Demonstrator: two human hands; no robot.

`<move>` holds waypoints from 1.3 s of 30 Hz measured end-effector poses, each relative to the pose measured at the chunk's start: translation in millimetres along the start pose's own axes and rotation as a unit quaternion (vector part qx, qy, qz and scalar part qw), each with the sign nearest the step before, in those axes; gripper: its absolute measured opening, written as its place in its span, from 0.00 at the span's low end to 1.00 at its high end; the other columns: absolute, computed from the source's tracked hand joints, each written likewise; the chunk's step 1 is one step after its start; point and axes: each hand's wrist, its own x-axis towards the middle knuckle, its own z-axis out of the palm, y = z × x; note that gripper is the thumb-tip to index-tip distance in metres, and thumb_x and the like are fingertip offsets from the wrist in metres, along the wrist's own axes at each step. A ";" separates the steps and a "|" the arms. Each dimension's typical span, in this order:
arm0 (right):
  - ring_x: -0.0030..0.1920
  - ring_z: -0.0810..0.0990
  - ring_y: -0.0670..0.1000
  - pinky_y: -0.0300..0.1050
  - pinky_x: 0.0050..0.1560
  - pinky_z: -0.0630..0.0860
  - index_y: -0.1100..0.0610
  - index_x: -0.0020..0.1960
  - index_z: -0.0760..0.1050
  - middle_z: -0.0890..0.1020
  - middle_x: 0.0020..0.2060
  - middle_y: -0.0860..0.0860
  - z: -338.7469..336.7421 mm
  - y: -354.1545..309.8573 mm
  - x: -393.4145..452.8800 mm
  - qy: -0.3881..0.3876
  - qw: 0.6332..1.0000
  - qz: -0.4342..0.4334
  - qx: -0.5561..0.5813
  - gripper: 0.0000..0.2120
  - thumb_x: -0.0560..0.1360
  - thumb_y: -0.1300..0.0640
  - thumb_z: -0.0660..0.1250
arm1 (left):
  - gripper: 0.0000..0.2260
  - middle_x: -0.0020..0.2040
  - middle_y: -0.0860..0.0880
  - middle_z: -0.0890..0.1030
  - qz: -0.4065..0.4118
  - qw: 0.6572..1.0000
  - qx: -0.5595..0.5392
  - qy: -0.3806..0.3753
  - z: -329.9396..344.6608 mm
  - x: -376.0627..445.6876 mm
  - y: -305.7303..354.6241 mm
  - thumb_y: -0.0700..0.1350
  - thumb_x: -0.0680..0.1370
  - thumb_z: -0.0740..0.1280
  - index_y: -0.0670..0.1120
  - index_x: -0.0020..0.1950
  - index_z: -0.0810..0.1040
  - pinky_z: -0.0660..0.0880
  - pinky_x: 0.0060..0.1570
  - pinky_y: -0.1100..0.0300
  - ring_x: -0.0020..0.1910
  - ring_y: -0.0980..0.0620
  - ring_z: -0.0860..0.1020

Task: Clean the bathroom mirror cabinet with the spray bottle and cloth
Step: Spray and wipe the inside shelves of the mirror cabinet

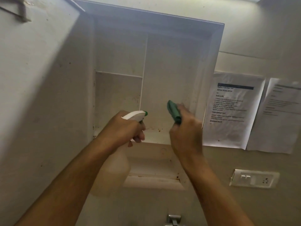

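The white cabinet [171, 66] hangs open on the wall, with a vertical divider and one shelf on its left side. Its door [40, 79] is swung out to the left. Brown stains dot the cabinet floor near the front edge. My left hand [125, 128] grips the white spray bottle [135, 115] by the trigger, and the green nozzle points into the cabinet. The translucent bottle body hangs below my hand. My right hand [185, 128] holds a folded green cloth [174, 111] in front of the cabinet's lower right compartment.
Two printed paper sheets [231, 110] are stuck on the wall right of the cabinet. A white switch plate [254, 178] sits lower right. A small shelf ledge [154, 180] lies under the cabinet. A metal tap [174, 219] shows at the bottom edge.
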 end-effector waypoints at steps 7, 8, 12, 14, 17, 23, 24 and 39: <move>0.76 0.58 0.64 0.54 0.72 0.66 0.64 0.78 0.56 0.55 0.77 0.64 75.8 6.8 15.7 -0.114 0.979 0.055 -0.159 0.26 0.81 0.67 0.55 | 0.11 0.35 0.44 0.84 0.005 0.998 -0.050 0.047 -26.3 -7.2 5.4 0.31 0.71 0.62 0.38 0.47 0.82 0.72 0.35 0.58 0.36 0.47 0.81; 0.76 0.55 0.64 0.54 0.71 0.67 0.64 0.78 0.54 0.53 0.78 0.63 82.4 6.2 15.8 -0.119 0.978 0.054 -0.164 0.27 0.81 0.67 0.55 | 0.11 0.35 0.44 0.84 0.009 0.998 -0.049 0.046 -28.0 -9.0 5.2 0.31 0.71 0.61 0.37 0.47 0.82 0.72 0.35 0.58 0.36 0.48 0.81; 0.78 0.47 0.60 0.55 0.71 0.65 0.60 0.79 0.52 0.49 0.79 0.56 98.1 6.7 11.0 -0.150 0.980 -0.015 -0.128 0.29 0.80 0.68 0.56 | 0.11 0.34 0.44 0.84 0.004 0.996 -0.057 0.061 -35.0 -8.1 1.3 0.31 0.70 0.61 0.38 0.45 0.82 0.72 0.33 0.59 0.35 0.48 0.82; 0.78 0.46 0.59 0.57 0.71 0.65 0.58 0.79 0.54 0.50 0.79 0.54 100.5 8.1 8.0 -0.161 0.979 -0.052 -0.112 0.30 0.80 0.68 0.57 | 0.11 0.34 0.44 0.84 -0.003 0.996 -0.065 0.068 -37.0 -5.7 -0.3 0.32 0.70 0.62 0.39 0.45 0.82 0.72 0.32 0.59 0.36 0.47 0.82; 0.78 0.51 0.59 0.57 0.70 0.65 0.58 0.77 0.59 0.57 0.78 0.54 101.6 5.9 8.9 -0.166 0.981 -0.070 -0.078 0.28 0.79 0.64 0.62 | 0.12 0.35 0.44 0.85 -0.001 0.994 -0.076 0.077 -37.7 -3.7 -1.4 0.32 0.69 0.62 0.39 0.46 0.83 0.73 0.34 0.58 0.37 0.47 0.82; 0.72 0.68 0.62 0.60 0.63 0.75 0.60 0.71 0.70 0.70 0.72 0.57 106.4 11.6 9.7 -0.177 0.972 -0.131 -0.077 0.22 0.78 0.62 0.66 | 0.14 0.35 0.45 0.84 -0.008 0.992 -0.093 0.084 -28.7 -3.9 -4.3 0.31 0.70 0.61 0.42 0.47 0.83 0.72 0.34 0.57 0.37 0.46 0.82; 0.70 0.70 0.62 0.60 0.61 0.76 0.61 0.70 0.72 0.71 0.71 0.57 105.0 13.2 8.3 -0.181 0.969 -0.144 -0.090 0.20 0.78 0.64 0.66 | 0.15 0.35 0.45 0.84 -0.008 0.992 -0.093 0.082 -26.6 -4.7 -6.0 0.31 0.69 0.61 0.43 0.47 0.83 0.72 0.34 0.57 0.38 0.46 0.83; 0.44 0.80 0.52 0.41 0.39 0.65 0.55 0.54 0.81 0.81 0.46 0.51 85.0 23.4 12.8 -0.284 0.903 -0.248 -0.204 0.10 0.78 0.60 0.63 | 0.12 0.34 0.44 0.83 -0.025 0.993 -0.092 0.074 -5.4 0.7 -10.0 0.31 0.68 0.61 0.39 0.44 0.82 0.71 0.35 0.58 0.36 0.46 0.81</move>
